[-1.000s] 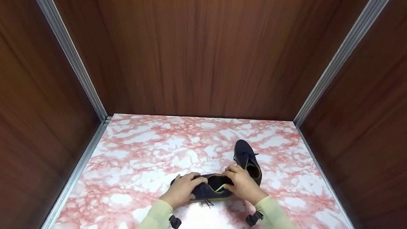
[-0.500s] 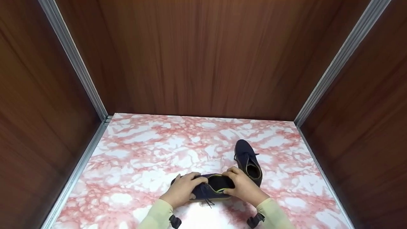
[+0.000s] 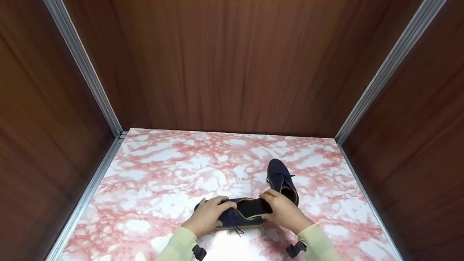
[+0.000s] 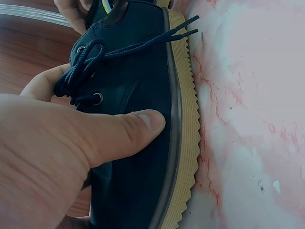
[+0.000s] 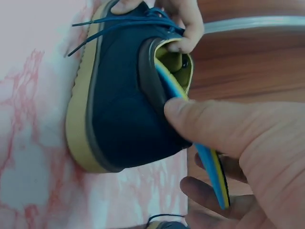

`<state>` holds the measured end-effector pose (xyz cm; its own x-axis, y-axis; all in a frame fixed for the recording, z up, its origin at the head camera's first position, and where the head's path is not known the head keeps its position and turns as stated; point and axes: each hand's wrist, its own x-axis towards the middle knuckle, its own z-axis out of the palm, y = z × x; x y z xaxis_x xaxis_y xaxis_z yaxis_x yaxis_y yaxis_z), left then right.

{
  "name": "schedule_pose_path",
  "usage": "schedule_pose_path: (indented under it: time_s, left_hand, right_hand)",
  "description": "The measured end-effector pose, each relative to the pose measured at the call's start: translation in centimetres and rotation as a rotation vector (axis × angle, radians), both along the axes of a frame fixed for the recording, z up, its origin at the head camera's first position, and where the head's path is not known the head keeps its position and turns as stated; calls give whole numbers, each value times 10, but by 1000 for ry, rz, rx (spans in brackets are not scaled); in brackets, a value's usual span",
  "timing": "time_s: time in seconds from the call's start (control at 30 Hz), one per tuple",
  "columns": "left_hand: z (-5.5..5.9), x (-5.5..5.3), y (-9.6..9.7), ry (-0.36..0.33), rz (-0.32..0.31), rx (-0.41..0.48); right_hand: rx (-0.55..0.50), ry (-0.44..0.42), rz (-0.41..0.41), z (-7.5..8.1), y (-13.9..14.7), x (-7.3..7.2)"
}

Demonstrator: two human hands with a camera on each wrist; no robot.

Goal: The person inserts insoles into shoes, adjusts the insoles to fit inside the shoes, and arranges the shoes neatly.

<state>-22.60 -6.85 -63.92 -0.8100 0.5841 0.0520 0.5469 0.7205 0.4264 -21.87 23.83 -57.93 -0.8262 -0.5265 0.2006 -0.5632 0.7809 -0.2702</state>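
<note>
A navy lace-up shoe (image 3: 235,220) with a yellow-trimmed collar and ridged tan sole lies sideways on the table, toe left. My left hand (image 3: 208,214) grips its front, thumb on the near side below the laces (image 4: 81,71). At the heel, my right hand (image 3: 282,211) pinches a thin insole (image 5: 209,171), black on top and blue with yellow beneath. The insole slants out of the shoe opening past the heel. In the right wrist view, the thumb presses it near the collar and the fingers lie beyond. Its front part is hidden inside the shoe.
The matching navy shoe (image 3: 277,170) stands just behind the right hand, toe pointing away. Both rest on a red-and-white marbled tabletop (image 3: 163,181). Brown wood-grain panels (image 3: 232,65) with metal corner rails (image 3: 384,72) enclose the back and sides.
My right hand has shifted slightly right, drawing the insole farther out past the heel; more of its black top shows. My left hand and both shoes stay where they were.
</note>
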Motion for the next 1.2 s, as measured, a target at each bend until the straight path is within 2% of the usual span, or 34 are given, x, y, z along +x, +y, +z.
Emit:
schedule_pose_path:
  time_s: [0.2,0.47,0.57,0.77,0.97,1.2]
  left_hand:
    - [3,0,0,23,-2,1]
    - [6,-3,0,31,2,-7]
    - [5,-3,0,26,1,-10]
    - [3,-1,0,2,6,-14]
    - [1,1,2,-29,10,7]
    - [1,2,1,-5,0,1]
  right_hand:
    - [74,107,32,7,-7,0]
    - [95,153,43,11,-13,-3]
    - [81,138,39,8,-15,-3]
    - [52,54,6,-2,-20,-2]
    - [39,16,12,-10,-25,1]
    - [-14,-15,23,-14,-23,1]
